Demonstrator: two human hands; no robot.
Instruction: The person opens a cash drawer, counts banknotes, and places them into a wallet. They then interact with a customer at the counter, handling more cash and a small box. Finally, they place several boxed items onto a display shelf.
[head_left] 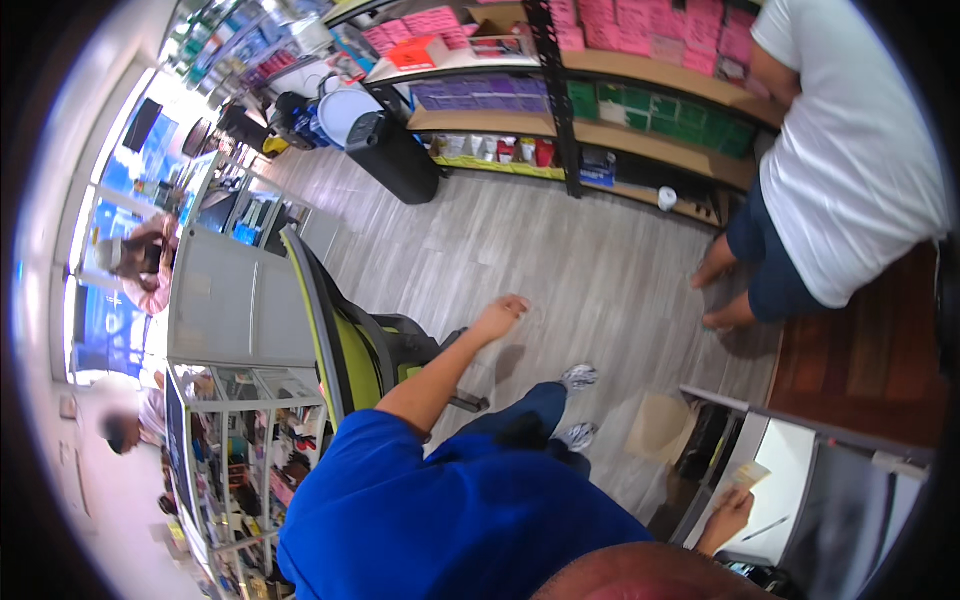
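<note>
My left hand [503, 317] hangs out over the wooden floor, beside the green and black office chair. Its fingers are loosely bent and a little apart, and I see nothing in them. On the right, my right hand [729, 517] is closed on a small pale yellow slip of paper [752, 477]; what is printed on it is too small to tell. The slip is over a white desktop [778, 470], where a thin dark pen [765, 529] lies near the hand.
The chair [375, 350] stands at my left by glass display counters [240, 290]. A person in a white shirt [850, 150] stands at far right, facing shelves [660, 75] of pink, purple and green boxes. A black bin [395, 160] stands ahead. Two people are behind the counters.
</note>
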